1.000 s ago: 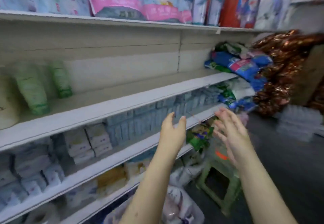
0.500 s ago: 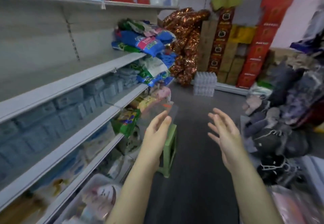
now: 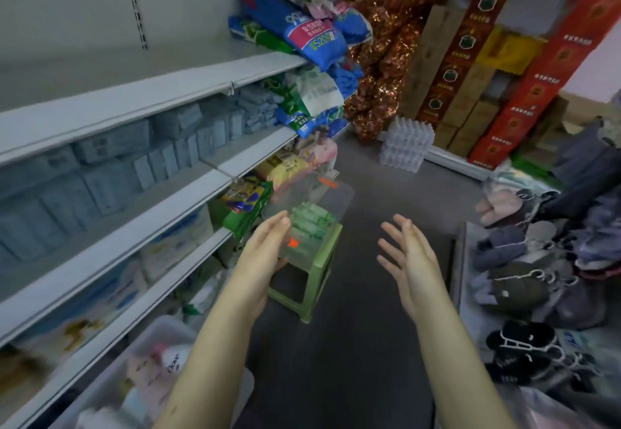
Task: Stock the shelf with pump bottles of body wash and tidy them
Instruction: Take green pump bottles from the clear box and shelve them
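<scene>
I had both hands released: left hand (image 3: pixel 265 255) at the clear bin's (image 3: pixel 337 193) left edge, beside the green bottles (image 3: pixel 312 223); right hand (image 3: pixel 408 260) apart.

A shop aisle: metal shelving (image 3: pixel 215 92) stacked with packaged goods (image 3: pixel 312 35), cartons (image 3: pixel 463 69) behind.

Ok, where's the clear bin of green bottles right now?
In the head view, centre: the clear bin sits on the green stool in the aisle, right of the lower shelves, just beyond the left hand.
</scene>
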Tool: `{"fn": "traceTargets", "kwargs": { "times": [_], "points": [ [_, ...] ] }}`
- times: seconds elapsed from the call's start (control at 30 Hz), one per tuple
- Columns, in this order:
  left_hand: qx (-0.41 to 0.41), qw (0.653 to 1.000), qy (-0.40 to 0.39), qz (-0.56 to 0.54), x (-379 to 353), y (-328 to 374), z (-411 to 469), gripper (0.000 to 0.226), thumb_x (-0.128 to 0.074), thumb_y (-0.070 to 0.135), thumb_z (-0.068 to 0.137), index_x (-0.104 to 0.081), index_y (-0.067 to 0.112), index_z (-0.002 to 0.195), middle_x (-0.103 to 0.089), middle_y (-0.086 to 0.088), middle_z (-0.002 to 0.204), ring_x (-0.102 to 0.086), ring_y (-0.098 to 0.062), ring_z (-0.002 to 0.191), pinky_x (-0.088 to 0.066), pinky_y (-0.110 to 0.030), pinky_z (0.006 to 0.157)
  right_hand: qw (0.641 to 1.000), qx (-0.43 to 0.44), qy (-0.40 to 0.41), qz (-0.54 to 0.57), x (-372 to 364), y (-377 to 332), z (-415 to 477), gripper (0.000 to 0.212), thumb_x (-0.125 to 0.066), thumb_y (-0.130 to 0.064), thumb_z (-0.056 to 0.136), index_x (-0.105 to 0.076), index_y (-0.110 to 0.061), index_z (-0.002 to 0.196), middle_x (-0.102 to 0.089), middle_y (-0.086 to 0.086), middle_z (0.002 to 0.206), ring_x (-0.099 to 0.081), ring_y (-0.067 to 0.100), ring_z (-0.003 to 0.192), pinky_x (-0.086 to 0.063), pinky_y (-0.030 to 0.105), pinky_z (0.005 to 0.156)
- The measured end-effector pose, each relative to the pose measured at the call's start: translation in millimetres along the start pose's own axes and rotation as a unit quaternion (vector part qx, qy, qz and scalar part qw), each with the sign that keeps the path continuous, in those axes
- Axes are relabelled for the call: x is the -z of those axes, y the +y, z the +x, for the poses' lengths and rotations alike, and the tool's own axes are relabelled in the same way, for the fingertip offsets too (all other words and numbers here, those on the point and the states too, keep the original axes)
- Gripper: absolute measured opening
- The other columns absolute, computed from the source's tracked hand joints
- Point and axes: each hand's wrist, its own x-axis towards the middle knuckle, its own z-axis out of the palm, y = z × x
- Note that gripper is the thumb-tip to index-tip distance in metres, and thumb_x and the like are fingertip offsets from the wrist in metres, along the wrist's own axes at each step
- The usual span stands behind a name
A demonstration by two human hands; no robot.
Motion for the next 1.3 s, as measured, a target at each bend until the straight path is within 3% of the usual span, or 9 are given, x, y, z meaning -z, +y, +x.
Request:
{"fn": "traceTargets", "kwargs": {
  "times": [0.13,0.37,0.53,0.73,0.83,0.97,1.1,1.2,1.3],
  "points": [
    [0.023,1.000,0.010,0.017,-2.7,-7.5,31.4,0.030,-0.049,0.039,0.099,-0.057,0.032,0.126,-0.063,0.006,0.126,-0.055,-0.010,0.121,-0.042,-0.036,0.104,1.000,-0.018,0.001,0.003,-7.0,8.9,38.0,0.033,-0.042,-0.038,0.103,-0.051,-0.027,0.133,-0.059,-0.004,0.132,-0.054,0.022,0.123,-0.046,0.039,0.100],
    [0.082,0.993,0.079,0.008,-25.3,-42.1,108.0,0.014,-0.051,0.038,0.099,-0.061,0.032,0.106,-0.062,0.009,0.119,-0.055,-0.012,0.117,-0.040,-0.041,0.108,0.996,-0.077,-0.027,-0.046,-11.5,40.0,136.6,0.036,-0.045,-0.039,0.102,-0.051,-0.024,0.134,-0.058,-0.002,0.133,-0.053,0.022,0.123,-0.045,0.040,0.102],
    [0.108,0.984,0.138,0.020,-68.6,-57.3,180.9,0.017,-0.048,0.033,0.100,-0.060,0.028,0.089,-0.062,0.006,0.097,-0.056,-0.014,0.098,-0.041,-0.046,0.104,0.989,-0.108,-0.071,-0.071,-8.0,37.1,231.8,0.025,-0.046,-0.035,0.103,-0.054,-0.025,0.125,-0.058,-0.003,0.125,-0.054,0.018,0.115,-0.043,0.035,0.096],
    [0.146,0.965,0.215,-0.027,-123.6,-77.1,249.5,0.031,-0.048,0.034,0.100,-0.056,0.018,0.125,-0.060,0.001,0.123,-0.059,-0.018,0.109,-0.046,-0.033,0.085,0.978,-0.147,-0.122,-0.084,17.1,28.6,337.7,0.037,-0.044,-0.037,0.103,-0.050,-0.019,0.136,-0.058,-0.003,0.123,-0.053,0.019,0.114,-0.043,0.035,0.095],
    [0.161,0.952,0.258,-0.035,-136.2,-84.0,263.7,0.027,-0.053,0.033,0.099,-0.058,0.019,0.121,-0.062,0.000,0.122,-0.057,-0.026,0.119,-0.046,-0.041,0.096,0.971,-0.176,-0.132,-0.088,24.8,31.1,373.4,0.043,-0.042,-0.037,0.104,-0.045,-0.017,0.141,-0.059,-0.005,0.120,-0.053,0.017,0.113,-0.041,0.037,0.099],
    [0.163,0.943,0.290,-0.032,-133.5,-92.2,290.3,0.033,-0.054,0.037,0.098,-0.057,0.020,0.125,-0.060,0.001,0.118,-0.057,-0.019,0.111,-0.042,-0.030,0.082,0.962,-0.213,-0.145,-0.087,14.4,46.0,412.8,0.031,-0.044,-0.035,0.103,-0.052,-0.021,0.129,-0.064,-0.011,0.105,-0.060,0.009,0.094,-0.046,0.032,0.080],
    [0.192,0.926,0.325,-0.025,-117.4,-107.6,329.4,0.014,-0.052,0.036,0.099,-0.057,0.024,0.094,-0.055,-0.001,0.085,-0.052,-0.014,0.077,-0.039,-0.029,0.069,0.954,-0.226,-0.146,-0.135,-10.1,69.2,449.1,0.020,-0.049,-0.035,0.101,-0.061,-0.024,0.111,-0.066,-0.005,0.114,-0.061,0.011,0.102,-0.043,0.031,0.070],
    [0.226,0.913,0.338,-0.033,-104.0,-121.6,352.5,0.022,-0.050,0.039,0.099,-0.051,0.027,0.081,-0.049,0.002,0.077,-0.045,-0.012,0.069,-0.038,-0.029,0.067,0.948,-0.231,-0.158,-0.149,-29.8,83.8,472.4,0.037,-0.062,-0.033,0.091,-0.059,-0.020,0.126,-0.063,0.001,0.123,-0.060,0.017,0.106,-0.044,0.031,0.073],
    [0.254,0.904,0.344,-0.017,-91.7,-134.3,373.7,0.028,-0.048,0.038,0.100,-0.046,0.027,0.074,-0.047,0.002,0.073,-0.044,-0.012,0.065,-0.037,-0.029,0.067,0.935,-0.238,-0.189,-0.183,-48.6,96.9,495.4,0.038,-0.057,-0.032,0.097,-0.053,-0.018,0.132,-0.059,0.002,0.126,-0.056,0.022,0.116,-0.044,0.032,0.078]
  ]
}}
